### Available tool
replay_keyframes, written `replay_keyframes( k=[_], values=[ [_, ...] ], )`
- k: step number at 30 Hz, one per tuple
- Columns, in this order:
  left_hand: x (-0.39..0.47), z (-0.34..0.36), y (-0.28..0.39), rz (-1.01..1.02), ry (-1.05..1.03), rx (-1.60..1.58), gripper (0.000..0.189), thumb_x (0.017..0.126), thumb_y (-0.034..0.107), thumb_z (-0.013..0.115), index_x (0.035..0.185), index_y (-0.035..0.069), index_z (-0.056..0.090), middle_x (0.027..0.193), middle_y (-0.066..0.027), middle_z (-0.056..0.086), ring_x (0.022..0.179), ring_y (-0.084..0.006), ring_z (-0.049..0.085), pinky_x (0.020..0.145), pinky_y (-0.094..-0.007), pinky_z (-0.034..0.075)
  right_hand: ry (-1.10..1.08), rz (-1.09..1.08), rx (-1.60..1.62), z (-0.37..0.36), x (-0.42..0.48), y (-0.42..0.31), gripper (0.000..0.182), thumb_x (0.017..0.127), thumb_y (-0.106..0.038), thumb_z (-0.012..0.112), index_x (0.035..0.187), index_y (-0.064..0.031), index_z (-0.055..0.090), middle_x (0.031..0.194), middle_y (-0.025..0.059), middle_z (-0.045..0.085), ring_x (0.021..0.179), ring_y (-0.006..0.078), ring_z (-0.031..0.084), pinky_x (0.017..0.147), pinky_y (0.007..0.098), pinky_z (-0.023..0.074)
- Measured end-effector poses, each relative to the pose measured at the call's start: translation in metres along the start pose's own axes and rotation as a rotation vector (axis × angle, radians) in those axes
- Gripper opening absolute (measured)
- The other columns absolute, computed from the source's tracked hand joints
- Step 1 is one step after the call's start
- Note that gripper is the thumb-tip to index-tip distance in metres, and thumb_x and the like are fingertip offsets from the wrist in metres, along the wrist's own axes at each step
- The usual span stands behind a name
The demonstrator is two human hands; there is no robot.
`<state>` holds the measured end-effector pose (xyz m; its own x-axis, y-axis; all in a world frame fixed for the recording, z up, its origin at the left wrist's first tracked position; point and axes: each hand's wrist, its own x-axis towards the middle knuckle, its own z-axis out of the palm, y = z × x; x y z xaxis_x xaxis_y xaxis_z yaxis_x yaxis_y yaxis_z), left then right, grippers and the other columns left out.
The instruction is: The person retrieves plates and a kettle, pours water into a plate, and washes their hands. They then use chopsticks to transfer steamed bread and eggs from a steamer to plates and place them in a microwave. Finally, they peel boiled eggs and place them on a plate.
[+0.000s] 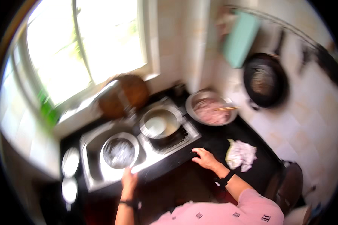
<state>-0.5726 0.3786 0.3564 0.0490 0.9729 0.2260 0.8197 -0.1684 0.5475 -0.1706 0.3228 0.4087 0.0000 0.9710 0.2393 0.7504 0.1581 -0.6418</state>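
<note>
My left hand (129, 180) is at the front edge of the steel double sink (86, 157), its fingertips beside a metal basin (103, 160) in the left bowl. Blur hides whether it touches the basin or the sink rim. The basin holds something pale and shiny that I cannot make out. My right hand (206, 159) hovers at the dark counter's front edge, fingers apart and nothing in it. To its right lies a crumpled, pale pinkish cloth (240, 155). A second metal basin (174, 128), with a whitish round thing inside, sits over the right side of the sink.
A steel bowl (190, 108) of raw meat with chopsticks (228, 108) stands in the back corner. Round wooden boards (138, 91) lean below the window. A black wok (280, 81) and a green board (242, 39) hang on the right wall. Two pale, round items (69, 190) lie left of the sink.
</note>
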Motion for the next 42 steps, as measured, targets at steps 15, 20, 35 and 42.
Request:
replay_keyframes(
  k=[15, 20, 35, 42],
  values=[
    [-0.001, 0.037, -0.02, 0.198, -0.478, -0.309, 0.032, 0.09, 0.029, 0.057, 0.11, 0.003, 0.054, 0.096, -0.0224, 0.063, 0.09, -0.0344, 0.061, 0.078, -0.0422, 0.047, 0.443, 0.443, -0.661, -0.514, -0.113, -0.084, 0.03, 0.08, -0.028, 0.069, 0.097, -0.0032, 0.065, 0.084, 0.0068, 0.067, 0.074, 0.0169, 0.059, 0.072, 0.0316, 0.0484],
    [-0.003, 0.007, 0.023, 0.174, -0.528, -0.124, 0.039, 0.091, 0.028, 0.053, 0.121, 0.003, 0.05, 0.104, -0.0243, 0.062, 0.1, -0.0383, 0.058, 0.085, -0.0412, 0.045, 1.012, 0.572, -0.408, -0.614, -0.103, -0.128, 0.017, 0.077, -0.024, 0.067, 0.08, -0.0074, 0.064, 0.066, 0.0036, 0.06, 0.053, 0.0112, 0.054, 0.041, 0.0281, 0.0415],
    [-0.005, 0.062, 0.101, 0.13, -0.313, -0.18, 0.027, 0.084, 0.021, 0.064, 0.095, -0.003, 0.063, 0.082, -0.0197, 0.066, 0.076, -0.0321, 0.064, 0.07, -0.0412, 0.05, 1.357, 0.605, -1.201, -0.762, 0.035, -0.128, 0.029, 0.088, -0.014, 0.045, 0.108, -0.003, 0.064, 0.11, 0.0231, 0.062, 0.104, 0.0414, 0.059, 0.085, 0.0502, 0.0488],
    [-0.013, 0.057, 0.155, -0.003, -0.394, -0.116, 0.026, 0.084, 0.02, 0.063, 0.097, -0.002, 0.063, 0.089, -0.0219, 0.065, 0.084, -0.0359, 0.063, 0.075, -0.0423, 0.049, 1.53, 0.718, -1.051, -0.784, 0.048, -0.128, 0.036, 0.092, -0.016, 0.04, 0.119, -0.0011, 0.057, 0.122, 0.0174, 0.057, 0.111, 0.0372, 0.056, 0.088, 0.0533, 0.0459]
  ],
)
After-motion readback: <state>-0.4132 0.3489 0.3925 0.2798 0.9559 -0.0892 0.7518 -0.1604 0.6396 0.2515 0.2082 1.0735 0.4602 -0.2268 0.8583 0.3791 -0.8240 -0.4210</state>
